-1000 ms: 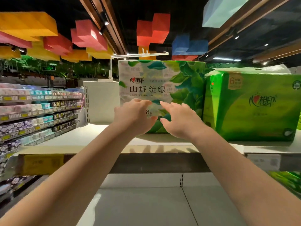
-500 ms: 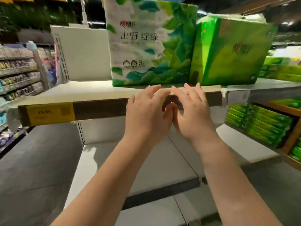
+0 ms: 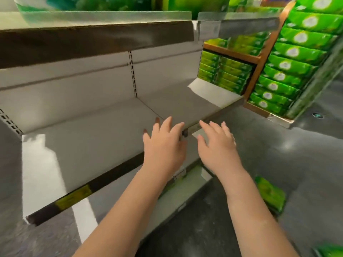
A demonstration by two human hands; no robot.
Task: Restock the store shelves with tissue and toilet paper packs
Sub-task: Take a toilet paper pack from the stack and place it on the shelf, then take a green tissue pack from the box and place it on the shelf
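My left hand (image 3: 164,145) and my right hand (image 3: 217,145) hang side by side in front of the middle shelf (image 3: 89,145), fingers spread and straight, holding nothing. On the top shelf (image 3: 104,17), only the bottom edges of the white-and-green leaf pack (image 3: 55,4) and the bright green pack (image 3: 194,4) show at the frame's top. A green pack (image 3: 270,194) lies on the floor to the lower right, below my right forearm. Another green pack (image 3: 328,252) peeks in at the bottom right corner.
The middle shelf carries a dark front strip with a yellow price tag (image 3: 74,197). A lower shelf (image 3: 185,184) juts out beneath it. To the right, a wooden display rack (image 3: 259,60) holds several stacked green tissue packs (image 3: 289,65). Grey floor (image 3: 306,164) spreads right.
My view and both hands have dropped from the top shelf's packs down to the middle shelf. The hands let go of the leaf pack, which stays on the top shelf.
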